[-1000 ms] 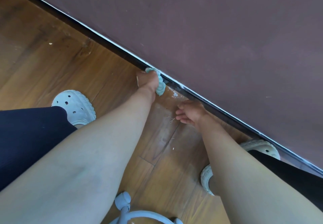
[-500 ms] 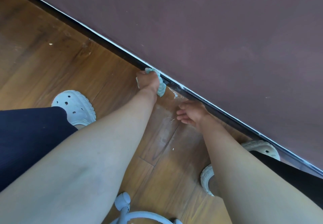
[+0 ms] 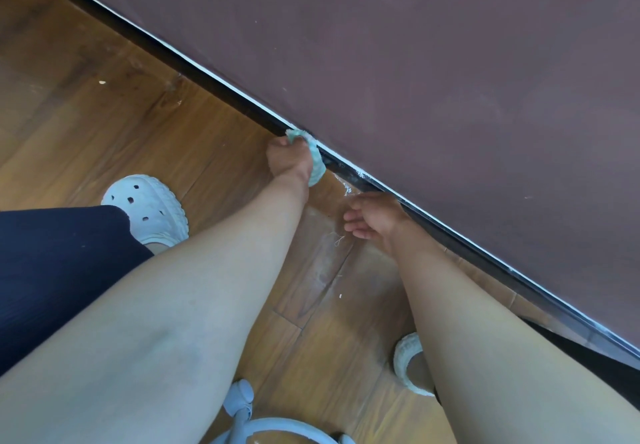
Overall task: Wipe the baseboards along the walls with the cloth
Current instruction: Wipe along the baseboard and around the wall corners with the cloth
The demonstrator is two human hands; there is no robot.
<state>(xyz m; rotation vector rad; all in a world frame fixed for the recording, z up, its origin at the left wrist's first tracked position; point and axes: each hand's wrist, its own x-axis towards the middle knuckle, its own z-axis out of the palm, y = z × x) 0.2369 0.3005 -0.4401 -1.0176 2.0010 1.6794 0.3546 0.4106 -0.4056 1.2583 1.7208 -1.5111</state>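
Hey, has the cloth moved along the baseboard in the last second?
No. The cloth remains just up-left of the white smear by the baseboard.

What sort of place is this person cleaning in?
Probably a room in a home: wood-plank floor, a dark baseboard under a mauve painted wall, and a white clog worn indoors. The left hand grips a cloth against it.

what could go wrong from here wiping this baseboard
1. The cloth is bunched small in the left hand, so it may skip parts of the baseboard.
2. The white residue near the right hand could smear across the floor.
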